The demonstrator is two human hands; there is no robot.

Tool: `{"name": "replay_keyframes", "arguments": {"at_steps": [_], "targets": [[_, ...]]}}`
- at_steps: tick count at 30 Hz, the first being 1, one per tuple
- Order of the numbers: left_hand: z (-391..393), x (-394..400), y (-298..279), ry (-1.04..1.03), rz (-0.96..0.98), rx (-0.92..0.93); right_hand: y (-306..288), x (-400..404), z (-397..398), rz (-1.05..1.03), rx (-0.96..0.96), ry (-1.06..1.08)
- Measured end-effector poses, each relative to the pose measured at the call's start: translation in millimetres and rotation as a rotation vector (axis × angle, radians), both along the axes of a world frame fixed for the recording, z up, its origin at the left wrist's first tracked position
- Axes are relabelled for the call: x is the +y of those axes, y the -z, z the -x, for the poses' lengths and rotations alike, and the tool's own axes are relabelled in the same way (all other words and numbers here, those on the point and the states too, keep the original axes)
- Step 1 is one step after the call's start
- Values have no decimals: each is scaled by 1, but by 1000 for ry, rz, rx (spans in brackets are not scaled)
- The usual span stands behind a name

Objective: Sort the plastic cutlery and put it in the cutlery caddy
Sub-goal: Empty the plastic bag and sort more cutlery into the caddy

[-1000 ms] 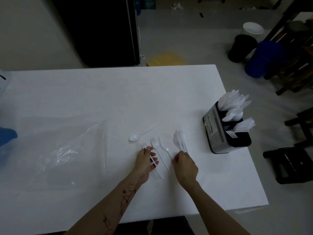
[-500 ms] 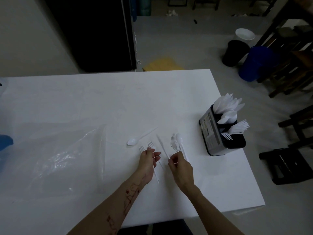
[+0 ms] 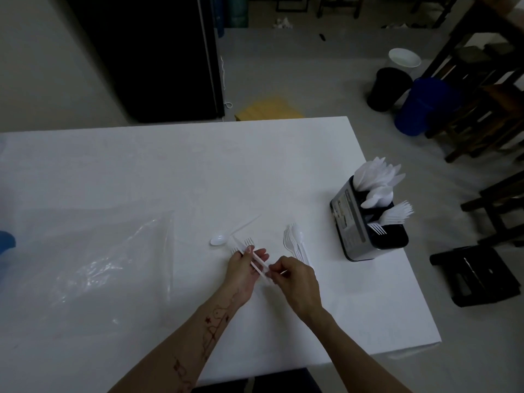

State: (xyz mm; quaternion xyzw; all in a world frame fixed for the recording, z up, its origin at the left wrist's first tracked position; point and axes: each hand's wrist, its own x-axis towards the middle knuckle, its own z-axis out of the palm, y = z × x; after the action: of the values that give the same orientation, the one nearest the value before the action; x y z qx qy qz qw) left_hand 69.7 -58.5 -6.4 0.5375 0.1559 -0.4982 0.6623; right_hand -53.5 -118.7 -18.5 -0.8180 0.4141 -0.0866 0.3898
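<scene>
The cutlery is thin white plastic, pale against the white table and hard to separate from it in the dim light. A knife lies slantwise across the left hand, whose fingers rest fairly straight beneath it with the thumb laid on top, while the right hand pinches the handle end with curled fingers. Two forks lie on the table just under the left hand; only their tines show past the fingertips. A single spoon lies just beyond them, its handle pointing away to the right. To the right of the hands sits a small bundle of forks and spoons, overlapped so that their number cannot be told. The cutlery caddy stands near the table's right edge, a dark-topped box with a label too blurred to read, holding knives at the far end, spoons in the middle and forks nearest. A clear plastic bag lies flat on the left.
</scene>
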Motion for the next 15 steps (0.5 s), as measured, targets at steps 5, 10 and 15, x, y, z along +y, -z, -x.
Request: {"name": "replay_keyframes", "arguments": {"at_steps": [5,10,15], "targets": [[0,3,3,52,19,7,0,-5,1,27,17,-22],[-8,4,5,-14,-24,-6,0,-20,6,134,179,340],[-7,10,8,-9,-35,-2,19,-29,13,56,297,347]]}}
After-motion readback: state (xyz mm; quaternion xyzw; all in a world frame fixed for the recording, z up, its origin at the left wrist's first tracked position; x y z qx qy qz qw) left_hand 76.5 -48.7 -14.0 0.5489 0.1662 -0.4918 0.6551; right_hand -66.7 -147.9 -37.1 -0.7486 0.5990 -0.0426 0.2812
